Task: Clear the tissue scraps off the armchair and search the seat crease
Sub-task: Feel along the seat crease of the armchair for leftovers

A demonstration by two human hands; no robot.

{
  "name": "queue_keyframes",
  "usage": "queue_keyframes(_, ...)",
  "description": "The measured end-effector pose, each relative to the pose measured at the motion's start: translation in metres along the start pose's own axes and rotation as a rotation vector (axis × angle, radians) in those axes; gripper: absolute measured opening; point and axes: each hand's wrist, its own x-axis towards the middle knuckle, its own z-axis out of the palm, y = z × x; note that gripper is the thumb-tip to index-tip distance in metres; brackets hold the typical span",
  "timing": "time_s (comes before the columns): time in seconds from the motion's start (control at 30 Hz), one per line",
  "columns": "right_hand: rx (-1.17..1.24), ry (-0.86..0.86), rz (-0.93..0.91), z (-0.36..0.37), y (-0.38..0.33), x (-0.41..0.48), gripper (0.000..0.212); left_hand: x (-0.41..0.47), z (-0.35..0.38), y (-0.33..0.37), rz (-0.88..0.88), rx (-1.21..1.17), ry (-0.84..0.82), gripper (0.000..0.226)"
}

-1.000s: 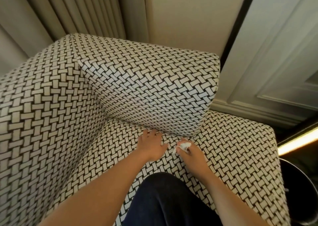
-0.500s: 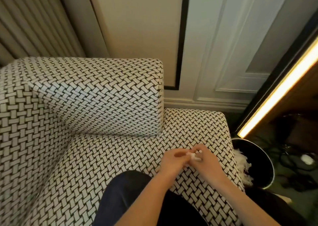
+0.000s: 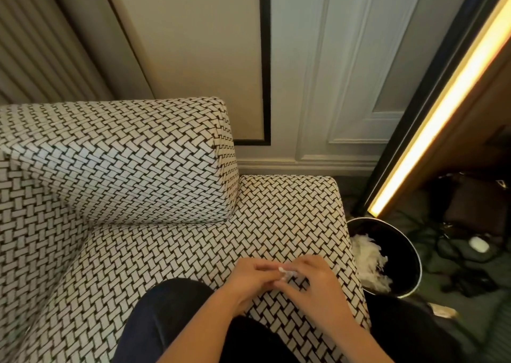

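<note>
Armchair seat [image 3: 276, 218] is upholstered in black-and-white basket weave; the back cushion [image 3: 116, 160] is set on its far left part. A dark-trousered knee [image 3: 166, 315] is rested on the near edge. Both hands are held above the near right part; contact can't be told.

Floor [image 3: 470, 321], right: black bin [image 3: 398, 257] beside the seat, cables [image 3: 453, 249] further right.

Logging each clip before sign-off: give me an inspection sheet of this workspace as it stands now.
Surface: armchair seat, woven black-and-white fabric, no loose scraps seen.
Job's things: small white tissue scrap held between both hands; seat crease unattended.
Clutter: black bin beside the chair, with white tissue inside.
Grippers: left hand and right hand meet over the seat's front right, fingers pinching the scrap.
Cables: dark cords on the floor past the bin.
Surroundings: panelled wall, curtain, lit strip.
</note>
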Motion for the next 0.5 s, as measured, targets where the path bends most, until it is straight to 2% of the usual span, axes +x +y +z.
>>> queue_keyframes(0.07,-0.085,0.014,-0.052,0.002,-0.002,-0.001,0.044,0.001,0.001,0.001,-0.020,-0.038,-0.041,0.019)
queue_keyframes(0.13,-0.108,0.058,-0.100,0.003,-0.003,-0.002,0.039,0.002,0.002,0.002,-0.032,-0.062,-0.076,0.020)
queue_keyframes(0.27,0.026,0.110,-0.113,-0.002,0.001,0.003,0.031,0.004,0.001,0.005,-0.026,-0.239,-0.119,0.021)
queue_keyframes(0.37,0.081,0.152,-0.076,-0.012,0.003,0.004,0.024,0.003,0.001,0.006,-0.026,-0.229,-0.227,0.024)
queue_keyframes(0.43,0.162,0.192,0.035,-0.019,0.005,0.003,0.019,0.004,0.002,0.007,-0.042,-0.222,-0.294,0.030)
queue_keyframes(0.5,0.369,0.244,0.245,-0.027,0.008,0.006,0.019,0.005,0.001,0.008,-0.047,-0.282,-0.300,0.036)
